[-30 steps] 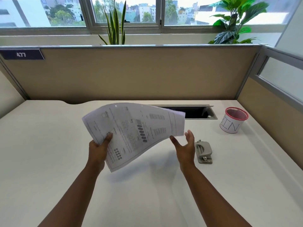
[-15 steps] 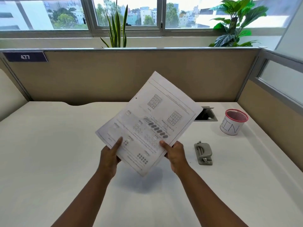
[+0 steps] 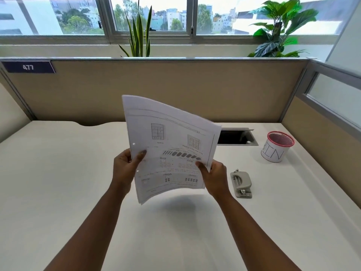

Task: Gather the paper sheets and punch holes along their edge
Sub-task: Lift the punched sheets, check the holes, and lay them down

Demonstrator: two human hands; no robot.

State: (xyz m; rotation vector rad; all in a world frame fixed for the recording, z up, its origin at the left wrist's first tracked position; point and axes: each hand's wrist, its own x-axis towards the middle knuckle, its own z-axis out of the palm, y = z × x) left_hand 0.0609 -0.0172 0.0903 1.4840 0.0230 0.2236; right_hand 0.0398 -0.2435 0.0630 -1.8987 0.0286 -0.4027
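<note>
Two bare forearms reach in over the white counter (image 3: pixel 58 192), and between them a stack of paper sheets (image 3: pixel 172 145) is held up off the surface, standing nearly on end and bowed, its lower edge hanging above its own shadow. The sheets are white, printed with small grids, rows of dark ovals and short lines of text that read upside down from here (too small to make out). Small holes show along the left margin. The left hand (image 3: pixel 125 169) pinches that left margin, thumb on the printed face and fingers behind. The right hand (image 3: pixel 214 177) grips the lower right edge the same way, thumb in front.

Just to the right of the right hand, a grey hole punch (image 3: pixel 241 182) lies flat on the counter, apart from the paper. Farther back and right stands a white cup with a red mesh rim (image 3: pixel 277 147), hand-lettered "BIN". Behind the paper is an open cable hatch (image 3: pixel 236 136). On the tan partition (image 3: pixel 175 85), a dark plate (image 3: pixel 29 67) reads "477". Two potted plants stand beyond it at the window.
</note>
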